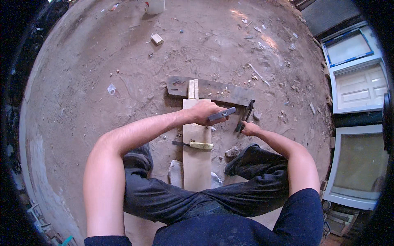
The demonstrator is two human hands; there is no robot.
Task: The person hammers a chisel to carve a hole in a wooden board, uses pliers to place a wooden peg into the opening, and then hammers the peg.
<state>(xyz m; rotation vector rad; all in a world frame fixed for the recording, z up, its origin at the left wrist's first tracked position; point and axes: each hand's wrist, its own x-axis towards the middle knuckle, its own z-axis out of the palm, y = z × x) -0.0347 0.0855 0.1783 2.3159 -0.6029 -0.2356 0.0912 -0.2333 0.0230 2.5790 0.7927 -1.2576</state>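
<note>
My left hand point(207, 112) grips a flat grey metal piece point(221, 114) with a small fitting on it, above a pale board point(197, 168) lying lengthwise between my legs. My right hand point(249, 128), right of the board, grips a long dark tool point(248, 110), perhaps a hammer, its upper end by a dark weathered beam point(221, 90). The beam lies crosswise at the board's far end, with a narrow pale strip point(193, 88) over it. On the board, nearer me, lies a chisel point(200, 145) with a pale yellow handle. What lies under my left hand is hidden.
Stones point(232, 151), wood chips and litter lie on the dirt floor point(135, 78). A small wooden block point(157, 39) and a white bucket point(155, 7) are farther off. White framed doors or windows point(356, 164) line the right side; dark clutter fills the far left edge.
</note>
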